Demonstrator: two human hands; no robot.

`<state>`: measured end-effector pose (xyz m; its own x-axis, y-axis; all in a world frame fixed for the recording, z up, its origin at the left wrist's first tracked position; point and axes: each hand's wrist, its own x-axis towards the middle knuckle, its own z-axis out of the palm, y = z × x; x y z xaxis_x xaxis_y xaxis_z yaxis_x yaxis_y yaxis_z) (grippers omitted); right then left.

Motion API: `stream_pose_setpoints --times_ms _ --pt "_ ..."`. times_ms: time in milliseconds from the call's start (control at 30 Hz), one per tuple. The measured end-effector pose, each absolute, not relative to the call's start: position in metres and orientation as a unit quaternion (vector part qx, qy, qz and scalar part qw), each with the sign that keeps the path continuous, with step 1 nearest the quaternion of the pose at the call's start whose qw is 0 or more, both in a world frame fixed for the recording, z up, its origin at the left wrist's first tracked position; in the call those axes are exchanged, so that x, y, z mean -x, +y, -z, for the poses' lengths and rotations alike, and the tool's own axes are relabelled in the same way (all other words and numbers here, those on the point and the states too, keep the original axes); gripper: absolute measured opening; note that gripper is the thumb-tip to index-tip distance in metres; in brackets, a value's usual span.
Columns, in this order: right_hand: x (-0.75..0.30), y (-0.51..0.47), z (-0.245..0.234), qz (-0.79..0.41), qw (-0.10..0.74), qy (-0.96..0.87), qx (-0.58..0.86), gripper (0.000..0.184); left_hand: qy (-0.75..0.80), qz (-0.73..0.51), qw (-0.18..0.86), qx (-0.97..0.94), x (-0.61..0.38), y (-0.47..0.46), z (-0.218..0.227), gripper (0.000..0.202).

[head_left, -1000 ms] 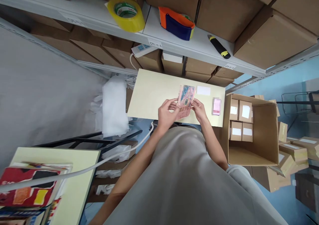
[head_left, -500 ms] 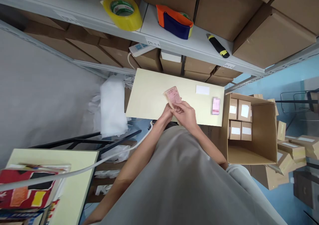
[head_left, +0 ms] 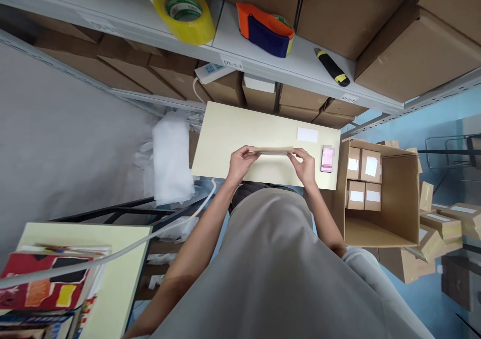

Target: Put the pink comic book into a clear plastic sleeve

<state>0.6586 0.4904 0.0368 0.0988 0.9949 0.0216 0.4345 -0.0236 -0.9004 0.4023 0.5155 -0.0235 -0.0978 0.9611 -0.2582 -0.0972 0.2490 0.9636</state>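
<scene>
A thin book [head_left: 271, 150] is held edge-on and level over the pale yellow table [head_left: 225, 133]. My left hand [head_left: 240, 161] pinches its left end and my right hand [head_left: 303, 163] pinches its right end, fingers closed on it. A white label [head_left: 307, 134] and a pink phone [head_left: 327, 159] lie on the table to the right of my hands.
An open cardboard box [head_left: 406, 199] with several small boxes stands right of the table. The shelf above holds a yellow tape roll [head_left: 185, 16], an orange-blue tape dispenser [head_left: 265, 28] and a utility knife [head_left: 332, 67]. White plastic wrap [head_left: 171, 156] hangs left. Books [head_left: 45, 284] lie lower left.
The book showed its colourful cover upright, then was turned in my hands; now it is held flat, edge toward me, with my hands spread to its two ends.
</scene>
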Motion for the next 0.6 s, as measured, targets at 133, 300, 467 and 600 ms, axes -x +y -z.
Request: stream_pose_setpoints --times_ms 133,300,467,600 --pt "-0.658 0.485 -0.034 -0.399 0.443 -0.561 0.575 0.024 0.527 -0.529 0.490 -0.450 -0.401 0.515 0.009 0.024" --pt "-0.654 0.477 -0.036 -0.420 0.473 -0.516 0.578 0.028 0.540 -0.514 0.485 -0.457 -0.399 0.514 -0.007 0.033" --pt "-0.662 0.482 -0.031 -0.445 0.474 -0.451 0.612 0.040 0.536 -0.478 0.525 -0.456 -0.395 0.511 -0.017 0.033" --pt "-0.671 0.486 -0.031 -0.496 0.439 -0.457 0.594 0.045 0.523 -0.433 0.572 -0.459 -0.391 0.507 -0.024 0.027"
